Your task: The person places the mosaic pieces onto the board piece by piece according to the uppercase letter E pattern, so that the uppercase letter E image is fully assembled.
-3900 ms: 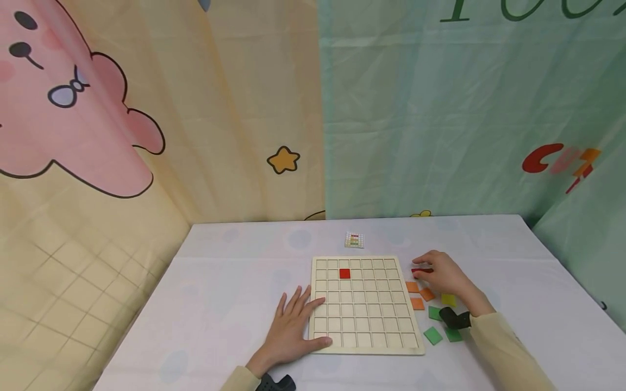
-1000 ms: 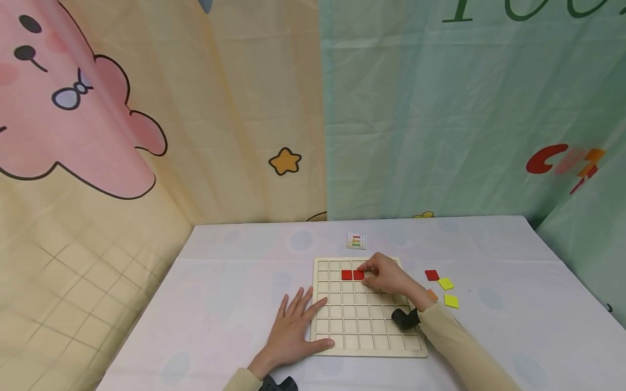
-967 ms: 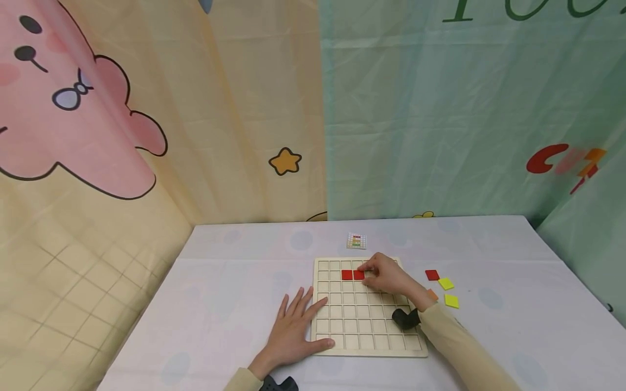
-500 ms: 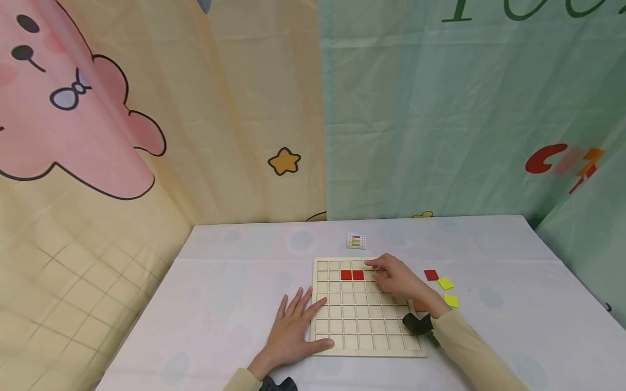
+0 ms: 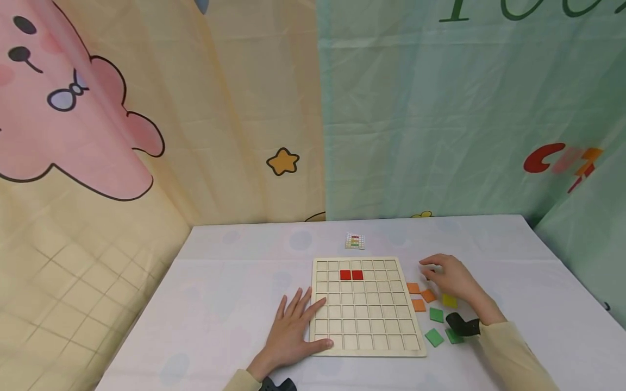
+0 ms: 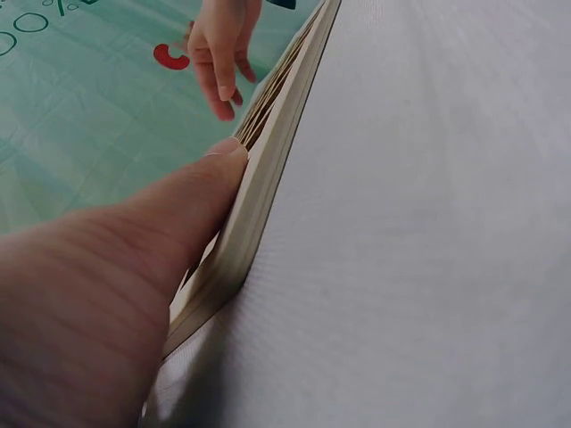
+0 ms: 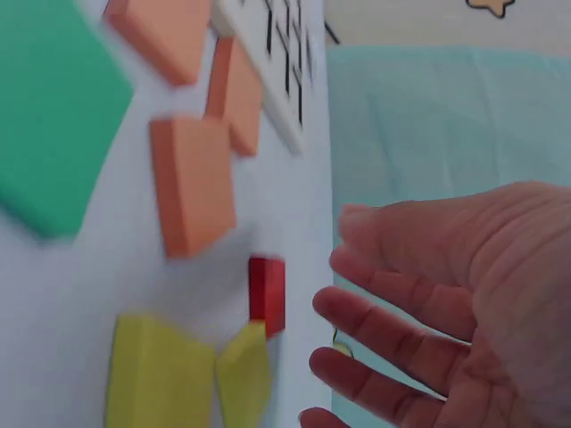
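A pale wooden grid board lies on the table, with two red square tiles side by side in its second row from the far edge. My left hand rests at the board's left side, fingers spread; in the left wrist view its thumb lies on the board's rim. Right of the board, my right hand hovers over the loose tiles with fingers apart and nothing between them. The right wrist view has a loose red tile near its fingertips, which the hand hides in the head view.
Beside the board's right edge lie several orange tiles and green tiles. Two yellow tiles are near the loose red one. A small card with a coloured grid pattern sits beyond the board. Curtains hang behind the table.
A second red tile now sits beside the first on the board. My right hand has let go of it and moved right, off the board to the loose tiles. The left hand stays put.
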The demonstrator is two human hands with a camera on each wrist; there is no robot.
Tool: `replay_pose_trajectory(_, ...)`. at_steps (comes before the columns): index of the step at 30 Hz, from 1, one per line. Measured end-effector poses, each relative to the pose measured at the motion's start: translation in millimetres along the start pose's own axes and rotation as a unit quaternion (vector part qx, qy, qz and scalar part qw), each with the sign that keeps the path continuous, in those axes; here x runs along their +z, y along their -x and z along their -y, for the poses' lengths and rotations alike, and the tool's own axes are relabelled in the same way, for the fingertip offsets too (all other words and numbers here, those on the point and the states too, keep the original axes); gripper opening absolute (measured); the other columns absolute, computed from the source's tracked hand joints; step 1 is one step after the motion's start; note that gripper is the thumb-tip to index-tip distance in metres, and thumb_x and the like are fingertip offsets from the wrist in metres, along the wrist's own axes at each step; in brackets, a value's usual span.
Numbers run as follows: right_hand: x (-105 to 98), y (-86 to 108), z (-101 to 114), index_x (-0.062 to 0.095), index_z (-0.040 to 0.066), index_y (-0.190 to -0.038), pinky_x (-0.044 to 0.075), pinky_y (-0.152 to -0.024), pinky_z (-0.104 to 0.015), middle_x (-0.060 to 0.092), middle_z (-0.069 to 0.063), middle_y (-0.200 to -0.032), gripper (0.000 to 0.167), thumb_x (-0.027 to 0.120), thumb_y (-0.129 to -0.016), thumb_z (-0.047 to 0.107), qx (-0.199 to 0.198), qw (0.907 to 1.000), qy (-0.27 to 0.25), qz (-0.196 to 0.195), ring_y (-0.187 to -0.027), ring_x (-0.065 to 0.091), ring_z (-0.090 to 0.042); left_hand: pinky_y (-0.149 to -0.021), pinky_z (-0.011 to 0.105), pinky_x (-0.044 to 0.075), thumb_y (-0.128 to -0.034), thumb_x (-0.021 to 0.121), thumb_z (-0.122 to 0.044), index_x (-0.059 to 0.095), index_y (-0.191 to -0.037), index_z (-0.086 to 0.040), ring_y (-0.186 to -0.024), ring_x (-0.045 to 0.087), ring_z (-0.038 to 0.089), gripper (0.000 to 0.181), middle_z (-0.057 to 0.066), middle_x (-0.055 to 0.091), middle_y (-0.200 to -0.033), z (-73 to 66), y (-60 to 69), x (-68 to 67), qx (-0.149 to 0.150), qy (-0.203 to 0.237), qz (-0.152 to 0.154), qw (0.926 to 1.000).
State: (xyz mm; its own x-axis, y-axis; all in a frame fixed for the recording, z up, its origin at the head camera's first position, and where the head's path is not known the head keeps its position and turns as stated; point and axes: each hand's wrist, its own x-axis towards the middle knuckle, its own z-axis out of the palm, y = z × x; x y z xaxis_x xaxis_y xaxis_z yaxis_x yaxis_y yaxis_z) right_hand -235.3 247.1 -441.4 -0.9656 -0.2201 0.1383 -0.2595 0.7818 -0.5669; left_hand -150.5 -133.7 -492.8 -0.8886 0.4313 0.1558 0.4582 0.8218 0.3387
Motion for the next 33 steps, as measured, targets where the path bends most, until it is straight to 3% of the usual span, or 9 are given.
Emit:
replay_pose_trajectory(7, -0.7, 4.1, -13.4, 0.066, -0.009, -0.106, 0.045, -0.084, -0.057, 0.059, -0.024, -0.102, 0.028, 0.070, -0.084, 0.009, 0.021, 0.9982, 0.051, 0.020, -0.094, 0.053, -0.041, -0.110, 0.054, 0.002, -0.0804, 0.049, -0.074, 0.038, -0.147, -0.024, -0.142, 0.011, 0.031, 0.084, 0.009, 0.021, -0.155, 1.3, 1.4, 0.7, -0.002, 0.002, 0.000, 1.0000)
replay_pose_trajectory(17, 1.9, 5.1, -16.7, 0.068, -0.008, -0.101, 0.048, -0.076, -0.050, 0.059, -0.015, -0.092, 0.025, 0.072, -0.082, 0.006, 0.034, 0.9976, 0.056, 0.020, -0.082, 0.051, -0.030, -0.111, 0.054, 0.002, -0.0807, 0.049, -0.073, 0.038, -0.147, -0.024, -0.142, 0.011, 0.031, 0.083, 0.009, 0.021, -0.155, -0.4, 0.1, -0.1, -0.001, -0.004, 0.009, 1.0000)
replay_pose_trajectory(28, 4.3, 3.0, -14.7, 0.064, 0.004, -0.090, 0.048, -0.069, -0.039, 0.058, -0.006, -0.086, 0.018, 0.076, -0.078, 0.008, 0.034, 0.9987, 0.039, 0.002, -0.078, 0.050, -0.025, -0.110, 0.055, 0.005, -0.0802, 0.050, -0.073, 0.040, -0.146, -0.023, -0.141, 0.014, 0.033, 0.083, 0.011, 0.025, -0.154, 0.6, 0.8, 2.2, 0.009, -0.004, -0.016, 0.9998)
replay_pose_trajectory(33, 3.2, 2.0, -5.9, 0.064, 0.010, -0.084, 0.046, -0.062, -0.032, 0.058, -0.001, -0.078, 0.012, 0.076, -0.080, 0.009, 0.035, 0.9992, 0.021, -0.001, -0.072, 0.050, -0.021, -0.110, 0.055, 0.004, -0.0800, 0.049, -0.074, 0.040, -0.146, -0.023, -0.142, 0.013, 0.032, 0.084, 0.010, 0.023, -0.155, 1.0, 0.8, 2.0, 0.002, -0.005, -0.011, 0.9999)
